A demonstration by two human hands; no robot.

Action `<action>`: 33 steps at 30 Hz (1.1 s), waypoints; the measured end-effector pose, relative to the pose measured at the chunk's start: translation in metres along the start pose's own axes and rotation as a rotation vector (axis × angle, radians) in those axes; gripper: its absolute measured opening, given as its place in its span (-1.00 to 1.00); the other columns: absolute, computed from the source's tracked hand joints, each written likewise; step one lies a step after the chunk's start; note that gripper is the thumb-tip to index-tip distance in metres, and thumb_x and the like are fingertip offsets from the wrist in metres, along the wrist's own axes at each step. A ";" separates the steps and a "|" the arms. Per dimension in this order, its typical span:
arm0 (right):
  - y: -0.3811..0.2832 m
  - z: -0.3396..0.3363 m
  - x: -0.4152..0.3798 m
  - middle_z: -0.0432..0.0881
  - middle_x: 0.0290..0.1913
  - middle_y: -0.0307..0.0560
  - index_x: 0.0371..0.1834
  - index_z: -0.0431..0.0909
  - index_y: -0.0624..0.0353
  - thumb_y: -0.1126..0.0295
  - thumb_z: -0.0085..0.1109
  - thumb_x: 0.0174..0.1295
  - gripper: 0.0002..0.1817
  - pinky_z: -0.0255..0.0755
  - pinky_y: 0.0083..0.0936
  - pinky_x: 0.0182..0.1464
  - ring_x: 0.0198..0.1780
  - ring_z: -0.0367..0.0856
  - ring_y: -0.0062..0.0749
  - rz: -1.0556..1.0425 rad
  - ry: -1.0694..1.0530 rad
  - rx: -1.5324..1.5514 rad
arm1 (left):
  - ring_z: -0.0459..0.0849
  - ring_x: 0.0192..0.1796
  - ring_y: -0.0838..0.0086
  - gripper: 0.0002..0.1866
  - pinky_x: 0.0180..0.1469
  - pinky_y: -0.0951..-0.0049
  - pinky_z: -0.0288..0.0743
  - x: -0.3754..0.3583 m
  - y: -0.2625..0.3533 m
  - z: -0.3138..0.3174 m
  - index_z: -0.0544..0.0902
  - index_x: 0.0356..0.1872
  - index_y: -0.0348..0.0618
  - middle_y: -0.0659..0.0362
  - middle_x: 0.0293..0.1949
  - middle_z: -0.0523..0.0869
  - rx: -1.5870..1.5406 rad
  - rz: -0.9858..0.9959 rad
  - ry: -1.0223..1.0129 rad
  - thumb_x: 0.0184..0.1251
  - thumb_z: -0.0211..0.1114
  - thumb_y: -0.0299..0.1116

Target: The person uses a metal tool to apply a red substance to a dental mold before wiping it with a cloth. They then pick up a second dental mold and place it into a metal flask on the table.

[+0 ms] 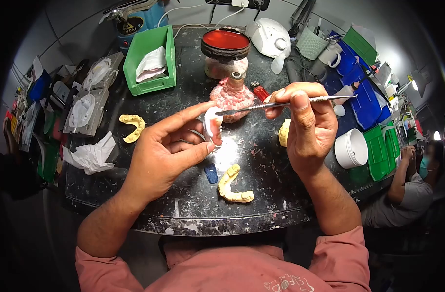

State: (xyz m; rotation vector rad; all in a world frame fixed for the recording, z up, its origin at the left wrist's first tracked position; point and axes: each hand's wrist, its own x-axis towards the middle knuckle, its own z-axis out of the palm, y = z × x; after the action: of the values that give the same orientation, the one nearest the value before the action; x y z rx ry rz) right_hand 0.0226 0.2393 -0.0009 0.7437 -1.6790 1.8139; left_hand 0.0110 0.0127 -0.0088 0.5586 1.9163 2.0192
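My left hand (pixel 154 148) pinches a white dental model with pink wax (pixel 213 127) between thumb and fingers, above the bench. In my right hand (pixel 311 129) a slim metal wax carver (pixel 281 104) lies almost level, gripped by thumb and fingers. Its left tip is at the upper part of the model; whether it touches cannot be made out. Below the hands rests a yellow horseshoe-shaped dental cast (pixel 227 187), beside a small dark blue piece (pixel 210 173). Another yellow cast (pixel 131 128) lies left of my left hand, and a third (pixel 283 132) is partly hidden by my right hand.
Behind the hands stand a burner crusted with pink wax (pixel 229 95), a red-filled round tin (pixel 226 40) and a red lighter (pixel 260 91). A green bin (pixel 149 87) is at back left, a white tub (pixel 351 148) at right. Another person (pixel 402 199) sits at far right.
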 end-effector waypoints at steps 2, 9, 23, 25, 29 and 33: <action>0.000 0.002 -0.001 0.59 -0.19 0.00 -0.13 0.46 0.35 0.45 -0.01 0.43 -0.84 0.54 -0.57 -0.13 -0.26 0.63 -0.46 0.005 -0.013 0.019 | 0.62 -0.15 0.66 -0.41 -0.05 0.65 0.49 0.000 0.000 -0.001 0.45 0.29 -0.22 0.22 -0.11 0.61 0.002 0.003 -0.011 0.16 0.33 -0.63; 0.003 0.001 -0.001 0.59 -0.19 -0.01 -0.12 0.46 0.35 0.44 -0.01 0.43 -0.84 0.54 -0.57 -0.12 -0.24 0.63 -0.46 0.022 -0.025 0.012 | 0.65 -0.11 0.64 -0.42 -0.07 0.67 0.51 0.000 0.000 -0.002 0.47 0.28 -0.19 0.24 -0.15 0.55 0.000 0.009 -0.018 0.19 0.33 -0.62; 0.006 -0.001 0.000 0.60 -0.21 -0.03 -0.15 0.48 0.35 0.44 -0.02 0.44 -0.84 0.51 -0.58 -0.13 -0.25 0.62 -0.47 0.042 0.015 0.014 | 0.64 -0.16 0.64 -0.39 -0.06 0.65 0.49 -0.001 0.003 0.000 0.41 0.30 -0.31 0.11 -0.09 0.69 -0.039 -0.001 -0.012 0.16 0.30 -0.64; 0.005 -0.001 0.000 0.60 -0.21 -0.03 -0.15 0.48 0.35 0.44 -0.02 0.44 -0.84 0.51 -0.58 -0.13 -0.25 0.62 -0.47 0.050 0.017 0.023 | 0.64 -0.16 0.64 -0.39 -0.06 0.65 0.49 -0.001 0.003 0.000 0.41 0.30 -0.31 0.11 -0.09 0.69 -0.042 -0.002 -0.010 0.16 0.29 -0.64; 0.005 0.000 -0.001 0.60 -0.21 -0.02 -0.14 0.47 0.34 0.44 -0.02 0.44 -0.84 0.51 -0.58 -0.13 -0.25 0.62 -0.48 0.063 0.034 0.020 | 0.64 -0.15 0.64 -0.39 -0.07 0.65 0.49 -0.001 0.001 -0.002 0.41 0.30 -0.31 0.10 -0.11 0.70 -0.020 0.004 -0.014 0.17 0.29 -0.64; 0.006 0.000 -0.001 0.60 -0.21 -0.02 -0.14 0.47 0.34 0.44 -0.02 0.44 -0.84 0.51 -0.58 -0.13 -0.25 0.62 -0.48 0.060 0.031 0.019 | 0.64 -0.16 0.64 -0.39 -0.07 0.65 0.49 -0.001 0.002 -0.002 0.40 0.31 -0.31 0.10 -0.11 0.70 -0.006 0.001 -0.019 0.17 0.29 -0.63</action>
State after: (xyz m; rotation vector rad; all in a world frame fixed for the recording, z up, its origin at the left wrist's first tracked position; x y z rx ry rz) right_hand 0.0188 0.2393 -0.0055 0.6760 -1.6826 1.8757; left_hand 0.0110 0.0108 -0.0073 0.5750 1.8987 2.0125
